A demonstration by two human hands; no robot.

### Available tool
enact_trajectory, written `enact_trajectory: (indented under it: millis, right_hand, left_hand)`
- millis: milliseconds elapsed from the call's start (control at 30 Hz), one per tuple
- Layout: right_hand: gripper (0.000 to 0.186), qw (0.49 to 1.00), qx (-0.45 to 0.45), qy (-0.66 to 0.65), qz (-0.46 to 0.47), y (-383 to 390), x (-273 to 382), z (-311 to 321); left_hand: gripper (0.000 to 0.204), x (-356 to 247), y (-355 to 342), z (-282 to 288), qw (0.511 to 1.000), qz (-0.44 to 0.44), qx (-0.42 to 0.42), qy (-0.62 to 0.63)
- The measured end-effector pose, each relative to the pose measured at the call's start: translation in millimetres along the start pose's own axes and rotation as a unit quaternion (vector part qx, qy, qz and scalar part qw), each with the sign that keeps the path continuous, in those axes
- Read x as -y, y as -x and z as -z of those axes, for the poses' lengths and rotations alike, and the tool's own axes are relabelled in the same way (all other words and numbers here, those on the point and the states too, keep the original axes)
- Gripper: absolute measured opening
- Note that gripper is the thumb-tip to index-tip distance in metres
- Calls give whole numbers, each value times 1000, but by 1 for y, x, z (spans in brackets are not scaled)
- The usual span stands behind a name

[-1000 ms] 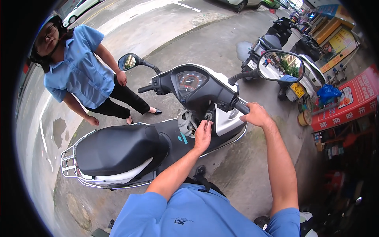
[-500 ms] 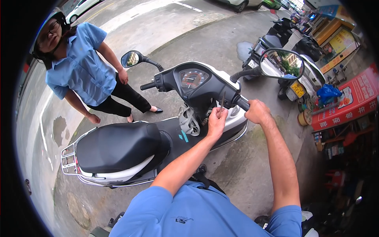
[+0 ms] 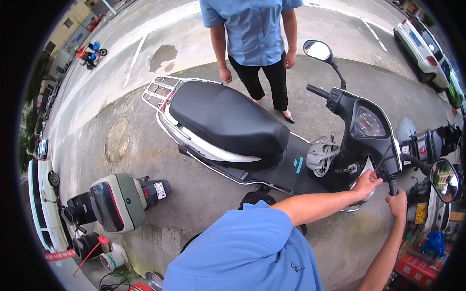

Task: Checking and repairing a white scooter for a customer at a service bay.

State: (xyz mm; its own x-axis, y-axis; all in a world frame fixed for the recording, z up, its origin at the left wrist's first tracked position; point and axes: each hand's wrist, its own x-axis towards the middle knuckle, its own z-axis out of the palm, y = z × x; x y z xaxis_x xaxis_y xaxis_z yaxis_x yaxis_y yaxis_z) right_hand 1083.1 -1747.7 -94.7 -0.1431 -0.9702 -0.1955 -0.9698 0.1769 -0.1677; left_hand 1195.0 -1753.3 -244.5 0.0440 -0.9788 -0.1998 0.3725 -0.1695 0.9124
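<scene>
A black and white scooter (image 3: pixel 228 121) stands side-on in front of me, with its dashboard (image 3: pixel 369 121) at the right. My right hand (image 3: pixel 399 201) is closed around the right handlebar grip (image 3: pixel 392 186). My left hand (image 3: pixel 366 182) reaches under the handlebar and rests on the inner front panel. It lies just right of the ignition key (image 3: pixel 347 170), and I see nothing held in its fingers. A grey hook bracket (image 3: pixel 323 155) sits left of the key. A round mirror (image 3: pixel 444 179) stands right of my right hand.
A person in a blue shirt (image 3: pixel 252 29) stands on the far side of the scooter's seat. A second scooter with a grey top box (image 3: pixel 116 201) is parked at lower left. Another scooter (image 3: pixel 432 143) is at the right. White cars are parked at the left (image 3: pixel 43 203) and top right (image 3: pixel 422 43).
My view has swung, so the scooter's front now lies at the right and the other person at top centre. My left hand slid from the key area toward the handlebar. The right hand stayed on the grip.
</scene>
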Motion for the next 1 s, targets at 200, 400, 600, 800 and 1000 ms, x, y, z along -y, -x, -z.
enact_trajectory:
  millis: [200, 400, 600, 800, 1000]
  right_hand:
    - [28, 999, -12, -5, 31, -10, -8, -9]
    - [28, 999, -13, -6, 30, -5, -4, -6]
    - [29, 1000, -9, 2, 23, -2, -1, -3]
    - [30, 1000, -6, 1, 17, -2, 1, -2]
    - [27, 999, -13, 14, 26, -3, 1, -3]
  left_hand:
    - [27, -5, -3, 4, 1000, 2, -21, -3]
    - [28, -8, -2, 3, 999, -6, -29, -29]
    - [30, -11, -2, 1, 998, 5, -41, -44]
    - [31, -16, 0, 1, 997, 13, -45, -54]
    - [31, -21, 3, 3, 998, 15, -39, -40]
